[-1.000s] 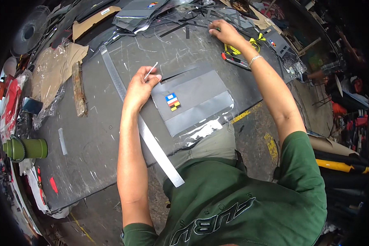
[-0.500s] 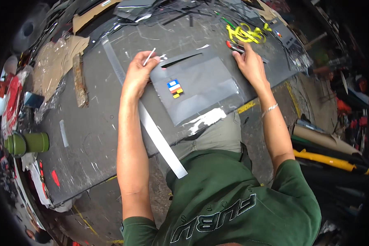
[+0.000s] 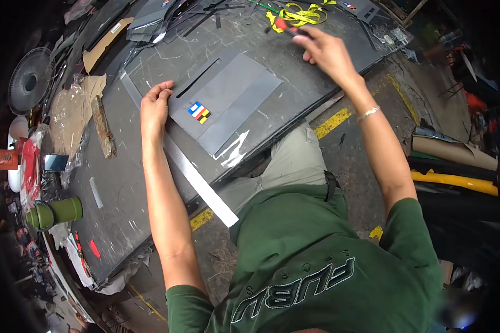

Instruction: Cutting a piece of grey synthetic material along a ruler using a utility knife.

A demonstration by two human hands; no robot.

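A flat grey sheet [image 3: 228, 94] lies on the dark worktable [image 3: 133, 161], with a long narrow slot cut near its far left edge and a small colourful patch [image 3: 199, 112] below the slot. Beside the sheet's left corner is my left hand [image 3: 156, 108], fingers bent and pressed together; whatever may be between them is hidden. My right hand [image 3: 330, 55] is raised beyond the sheet's right end, closed around a red-and-black hand tool [image 3: 286, 26] that is blurred by motion. Under my left wrist runs a metal straightedge [image 3: 191, 175], its near end sticking out past the table edge.
A yellow tape measure [image 3: 303, 15] lies tangled at the far right. Dark offcuts [image 3: 150, 28] pile up at the back. On the left are a wooden stick [image 3: 104, 127], crumpled clear plastic [image 3: 72, 111] and a green flask [image 3: 55, 212]. A fan [image 3: 31, 80] stands beyond.
My right hand has lifted the red-and-black tool up and away from the sheet. The thin white strip that my left hand pinched no longer shows. The whole view has shifted.
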